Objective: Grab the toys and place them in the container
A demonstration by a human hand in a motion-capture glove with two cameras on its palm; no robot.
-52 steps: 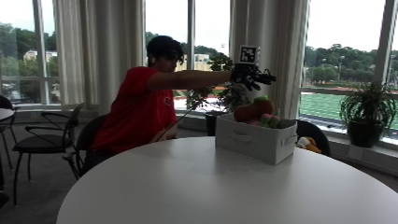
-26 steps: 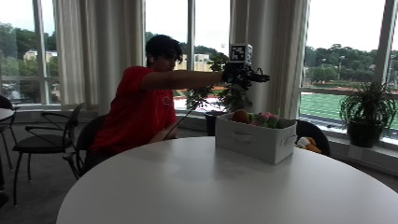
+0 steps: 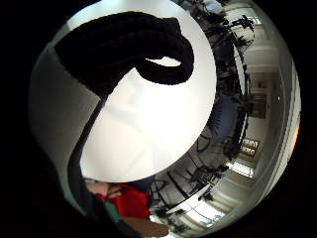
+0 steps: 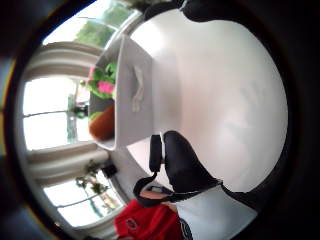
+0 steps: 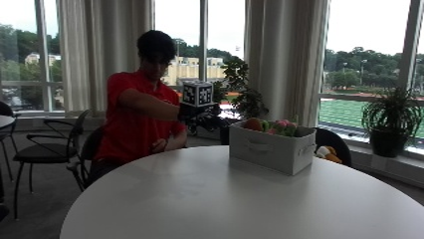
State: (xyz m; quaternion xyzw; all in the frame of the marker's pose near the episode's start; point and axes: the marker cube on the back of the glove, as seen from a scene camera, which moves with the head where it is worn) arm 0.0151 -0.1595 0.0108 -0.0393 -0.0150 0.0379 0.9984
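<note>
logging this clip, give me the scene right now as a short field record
surface: round white table
container: white fabric bin, near the table's far edge
contents: toys heaped inside, orange, green and pink
right hand: gloved, raised above the table beside the bin, fingers curled, nothing held
off table: a soft toy behind the bin
</note>
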